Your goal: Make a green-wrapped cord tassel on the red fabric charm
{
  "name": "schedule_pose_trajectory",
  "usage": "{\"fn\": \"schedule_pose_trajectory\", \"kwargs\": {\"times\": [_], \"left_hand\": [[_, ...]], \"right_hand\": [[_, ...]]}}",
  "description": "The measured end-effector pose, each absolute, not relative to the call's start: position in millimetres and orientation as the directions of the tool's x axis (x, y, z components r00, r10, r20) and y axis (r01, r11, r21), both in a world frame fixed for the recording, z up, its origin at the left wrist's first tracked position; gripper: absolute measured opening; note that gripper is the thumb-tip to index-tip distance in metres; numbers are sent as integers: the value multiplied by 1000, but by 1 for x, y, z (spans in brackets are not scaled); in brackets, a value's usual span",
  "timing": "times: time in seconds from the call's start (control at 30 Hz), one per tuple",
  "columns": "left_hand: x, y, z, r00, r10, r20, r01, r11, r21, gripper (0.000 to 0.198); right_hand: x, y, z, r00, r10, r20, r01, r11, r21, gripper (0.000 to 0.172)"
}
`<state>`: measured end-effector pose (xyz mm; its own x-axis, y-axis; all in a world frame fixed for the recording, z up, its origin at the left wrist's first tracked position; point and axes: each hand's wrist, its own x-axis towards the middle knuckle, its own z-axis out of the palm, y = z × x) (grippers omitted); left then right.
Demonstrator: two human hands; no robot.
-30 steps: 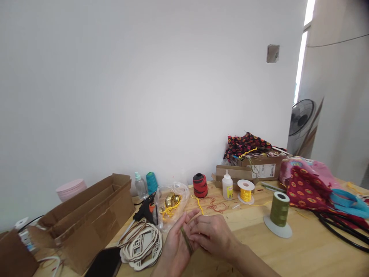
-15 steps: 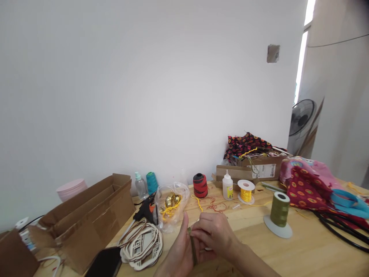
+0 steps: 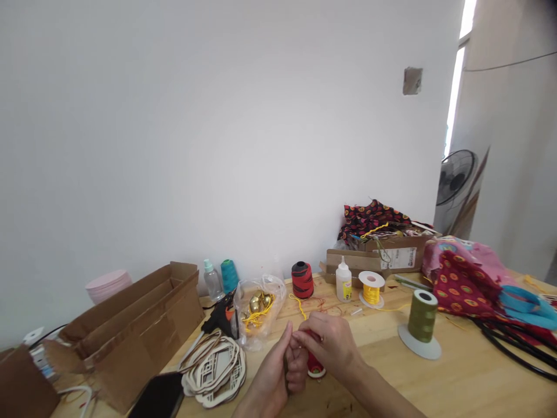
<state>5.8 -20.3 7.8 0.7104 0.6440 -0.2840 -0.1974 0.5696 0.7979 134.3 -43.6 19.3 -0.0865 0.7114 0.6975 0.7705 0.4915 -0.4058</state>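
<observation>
My left hand [image 3: 278, 371] is closed in a fist around an olive-green bundle of thread [image 3: 286, 374], with its thumb pointing up. Only a narrow strip of the bundle shows between palm and fingers. My right hand [image 3: 328, 342] meets it at the top, thumb and forefinger pinched together beside the left thumb tip. What that pinch holds is too small to make out. A red piece with a pale rim [image 3: 315, 366] shows below the right hand, partly covered; I cannot tell whether it is held or lies on the table.
An olive-green thread spool [image 3: 422, 319] stands at right, a yellow cord spool [image 3: 371, 290] and glue bottle [image 3: 343, 280] behind. A bag of gold bells [image 3: 259, 307], wooden cutouts [image 3: 215, 371], a glue gun [image 3: 220, 319] and a cardboard box [image 3: 143, 331] are at left.
The left fingers, earlier stretched out under the green bundle, have curled around it. My right hand has moved slightly up at the left thumb, and the red piece has come into view.
</observation>
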Motion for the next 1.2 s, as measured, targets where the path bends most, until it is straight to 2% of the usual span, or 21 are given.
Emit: {"fn": "schedule_pose_trajectory", "kwargs": {"times": [0.1, 0.3, 0.5, 0.97, 1.2], "left_hand": [[4, -19, 7, 708, 654, -266, -196, 544, 816, 51], [2, -23, 6, 699, 683, -213, -206, 477, 855, 31], [3, -25, 9, 718, 664, -208, -189, 474, 860, 35], [1, -23, 11, 701, 688, -186, -243, 476, 845, 35], [1, -22, 11, 701, 685, -198, -227, 477, 849, 39]], "right_hand": [[135, -43, 21, -60, 711, 701, 778, 473, -413, 34], [154, -40, 33, 42, 665, 746, 813, 411, -412, 37], [174, -36, 36, 226, 587, 777, 826, 307, -472, 39], [162, -29, 15, 189, 677, 711, 808, 305, -505, 41], [176, -34, 26, 243, 639, 730, 831, 252, -496, 43]]}}
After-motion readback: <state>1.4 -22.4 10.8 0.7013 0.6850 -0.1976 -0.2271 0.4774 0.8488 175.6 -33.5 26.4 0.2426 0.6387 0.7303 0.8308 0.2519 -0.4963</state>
